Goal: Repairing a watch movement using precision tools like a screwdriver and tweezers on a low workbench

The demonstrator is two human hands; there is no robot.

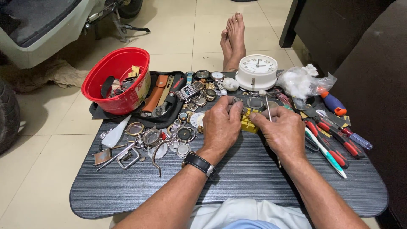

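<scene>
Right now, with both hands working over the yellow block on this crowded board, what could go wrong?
1. The right hand holds a thin metal tool close to the left hand on the yellow block; a slip could jab the fingers.
2. Loose watch parts lie right beside the left wrist; a nudge might scatter them.
3. The dark board seems to rest on the person's lap, so shifting could tip the red bowl.

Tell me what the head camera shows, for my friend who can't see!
Two hands, left and right, hold a yellow block on a dark tray; the right also grips a thin tool. Around them lie watch parts, a red bowl, a white clock and screwdrivers.
</scene>
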